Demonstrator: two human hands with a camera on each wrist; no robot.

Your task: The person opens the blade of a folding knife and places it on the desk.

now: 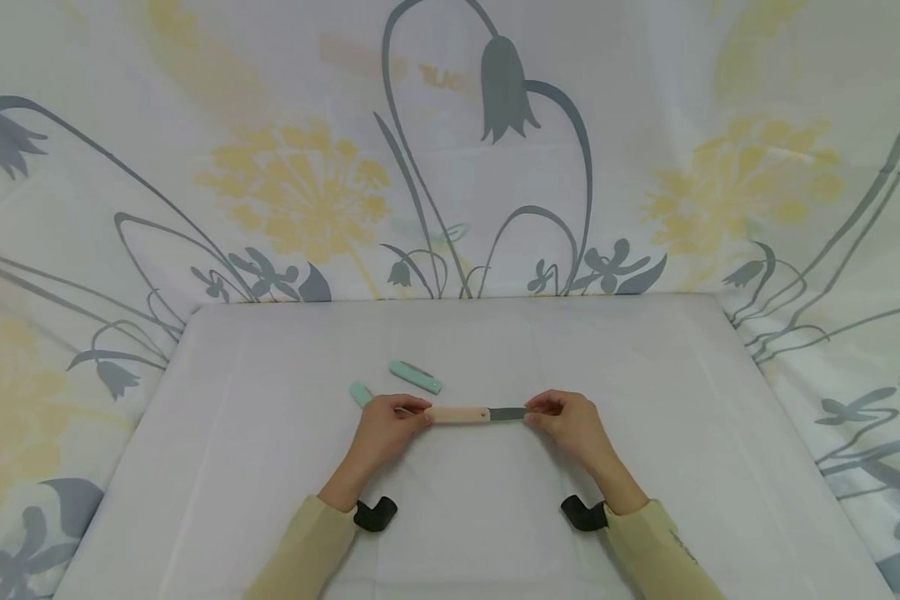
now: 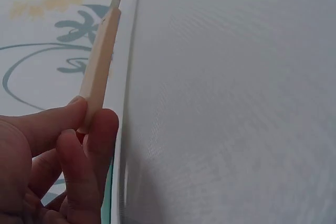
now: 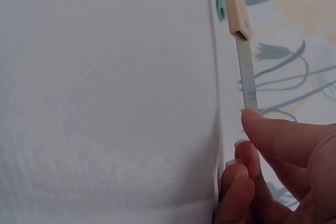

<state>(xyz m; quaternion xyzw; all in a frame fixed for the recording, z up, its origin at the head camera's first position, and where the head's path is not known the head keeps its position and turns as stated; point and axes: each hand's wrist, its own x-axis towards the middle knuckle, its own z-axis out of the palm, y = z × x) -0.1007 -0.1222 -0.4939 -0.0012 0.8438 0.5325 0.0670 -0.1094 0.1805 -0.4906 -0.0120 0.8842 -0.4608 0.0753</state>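
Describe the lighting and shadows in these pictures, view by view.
Head view: soft, even light, faint shadows on the smooth white cloth; left wrist view: dimmer, with a soft shadow low on the cloth and fine ripple patterns; right wrist view: also dim, soft shadow beside the bare right hand.

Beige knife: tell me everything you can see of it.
The knife is unfolded and roughly straight: a smooth, plastic-looking beige handle with a small round spot near the blade, which is grey and metallic-looking. It is held crosswise above the white table. The left hand pinches the handle's end; the right hand pinches the blade's far end, hiding the tip.
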